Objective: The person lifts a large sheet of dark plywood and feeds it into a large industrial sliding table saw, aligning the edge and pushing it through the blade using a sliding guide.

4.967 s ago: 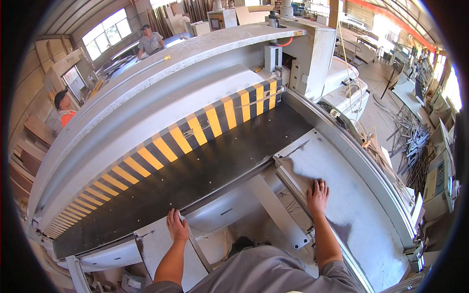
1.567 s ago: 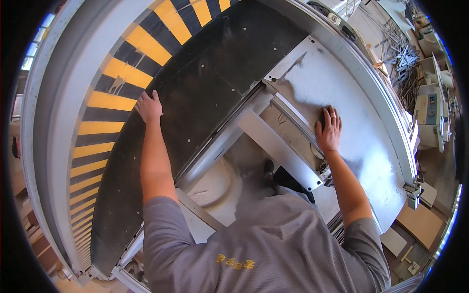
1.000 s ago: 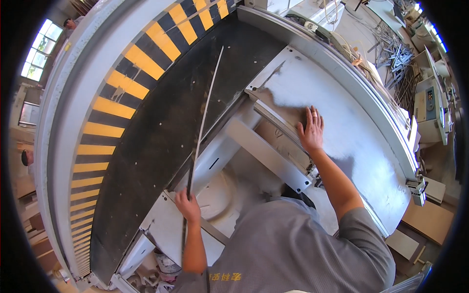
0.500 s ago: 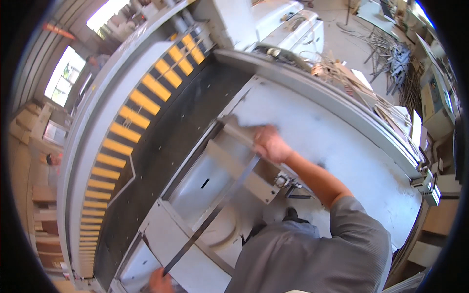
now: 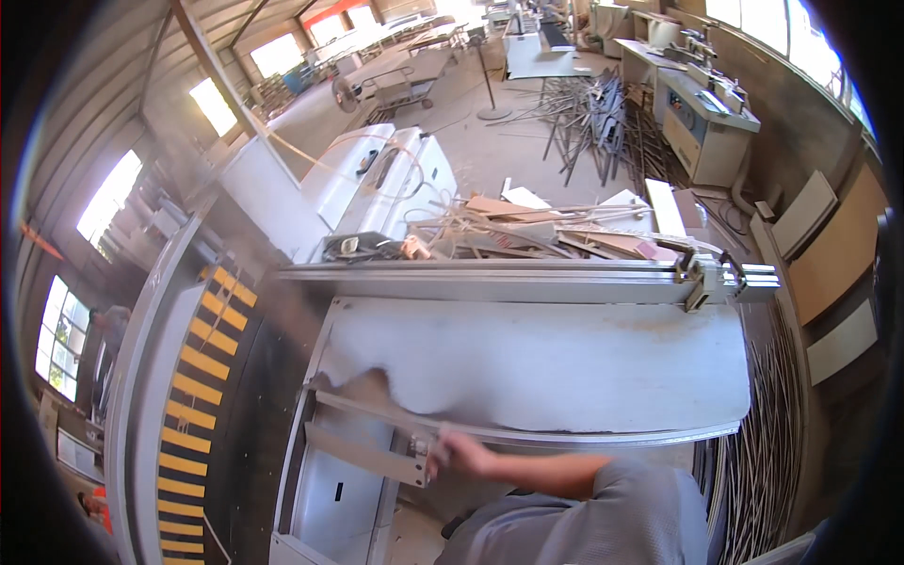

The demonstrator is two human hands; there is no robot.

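Note:
My right hand (image 5: 461, 454) is at the near end of a narrow grey metal crosspiece (image 5: 367, 454), beside a small metal fitting (image 5: 419, 443). Its fingers point downward and are smeared by motion, so I cannot tell whether they grip anything. The sleeved right arm reaches in from the lower right. My left hand is out of view. Just beyond the right hand lies the pale sliding table (image 5: 565, 367) of a large machine, with dark worn patches along its left and near edges. No long strip shows between hands now.
Yellow-and-black stripes (image 5: 204, 363) run along the machine's beam at left. A metal fence rail (image 5: 527, 282) crosses the table's far edge. Behind it lie wood offcuts (image 5: 556, 226) and white cabinets (image 5: 377, 179). Thin strips (image 5: 753, 443) stand at right; a person (image 5: 113, 325) is far left.
My view has swung up and toward the far side. The long dark strip that both hands held has left view, as has my left hand. My right hand is now by the crosspiece's near end.

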